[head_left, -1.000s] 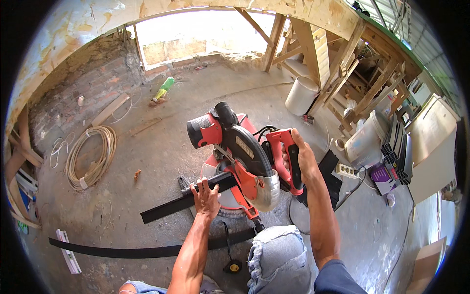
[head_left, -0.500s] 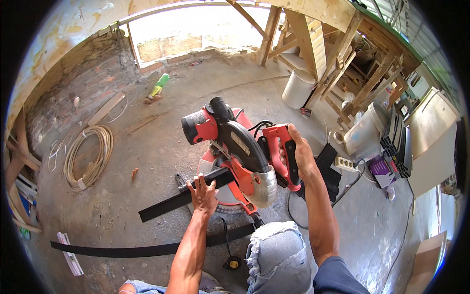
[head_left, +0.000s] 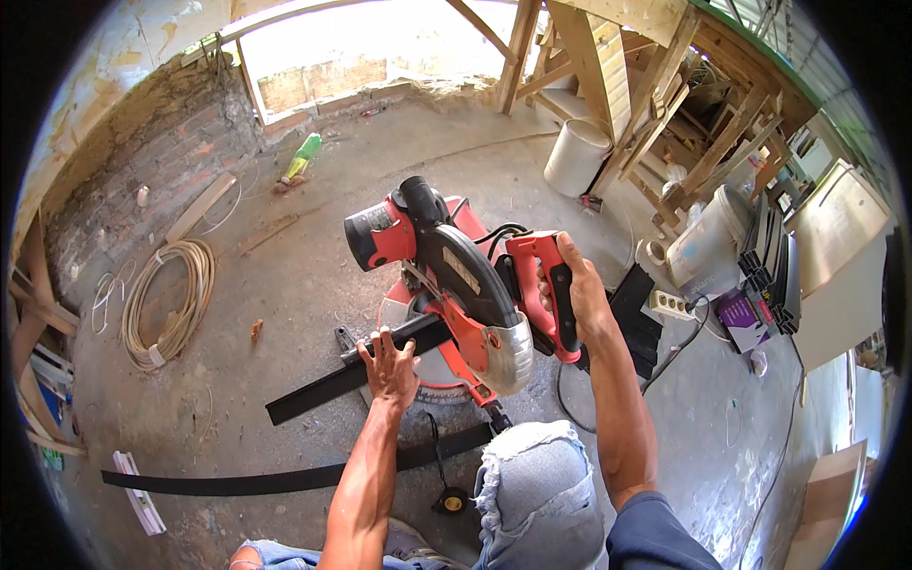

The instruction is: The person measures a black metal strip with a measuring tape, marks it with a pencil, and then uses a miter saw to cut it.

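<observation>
A red and black mitre saw (head_left: pixel 454 258) stands on the concrete floor in front of me. My right hand (head_left: pixel 579 290) is wrapped round its red and black handle (head_left: pixel 543 285). Across the saw's base lies a black metal profile (head_left: pixel 313 388), its free end sticking out to the left. My left hand (head_left: pixel 391 369) grips this profile near the fence, fingers over its top, holding it down. The silver blade guard (head_left: pixel 511 359) sits low beside the profile's right end; the blade's edge there is hidden from me.
A long black strip (head_left: pixel 285 482) lies near me, with a tape measure (head_left: pixel 452 501) beside it. Coiled hose (head_left: pixel 171 304) rests at left. A power strip (head_left: pixel 669 305), a cable, a bucket (head_left: pixel 708 242) and more black profiles (head_left: pixel 771 271) are at right.
The view has shifted slightly. Both hands keep their holds on the profile and the saw handle, with no clear movement of either.
</observation>
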`<state>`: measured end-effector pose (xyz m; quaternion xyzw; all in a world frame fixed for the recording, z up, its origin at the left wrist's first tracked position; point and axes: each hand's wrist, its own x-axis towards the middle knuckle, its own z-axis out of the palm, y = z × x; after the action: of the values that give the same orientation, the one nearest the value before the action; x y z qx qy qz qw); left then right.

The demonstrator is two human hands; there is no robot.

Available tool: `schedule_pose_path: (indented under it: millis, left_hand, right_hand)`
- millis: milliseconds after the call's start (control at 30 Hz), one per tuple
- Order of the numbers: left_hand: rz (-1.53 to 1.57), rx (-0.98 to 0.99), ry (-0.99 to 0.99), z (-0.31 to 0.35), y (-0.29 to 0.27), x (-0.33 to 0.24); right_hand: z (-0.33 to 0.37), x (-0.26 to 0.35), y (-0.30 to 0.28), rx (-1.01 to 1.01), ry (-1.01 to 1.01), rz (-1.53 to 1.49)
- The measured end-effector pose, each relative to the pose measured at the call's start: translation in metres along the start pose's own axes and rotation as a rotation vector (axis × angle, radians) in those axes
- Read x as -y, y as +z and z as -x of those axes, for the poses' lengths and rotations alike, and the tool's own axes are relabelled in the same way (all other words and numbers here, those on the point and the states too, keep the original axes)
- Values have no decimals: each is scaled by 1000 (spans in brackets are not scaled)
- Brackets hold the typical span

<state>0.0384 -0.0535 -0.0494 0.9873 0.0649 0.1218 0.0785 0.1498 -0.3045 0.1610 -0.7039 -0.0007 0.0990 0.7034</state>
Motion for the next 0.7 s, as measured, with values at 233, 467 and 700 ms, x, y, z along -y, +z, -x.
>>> schedule_pose_path:
  millis: [233, 467, 700]
  left_hand:
    - [3, -18, 0, 1, 1, 2]
    - [25, -64, 12, 0, 4, 0]
    - [15, -73, 4, 1, 5, 1]
  right_hand:
    - [3, -2, 2, -22, -24, 10]
    - [1, -15, -6, -18, -26, 5]
    - [8, -25, -9, 5, -44, 4]
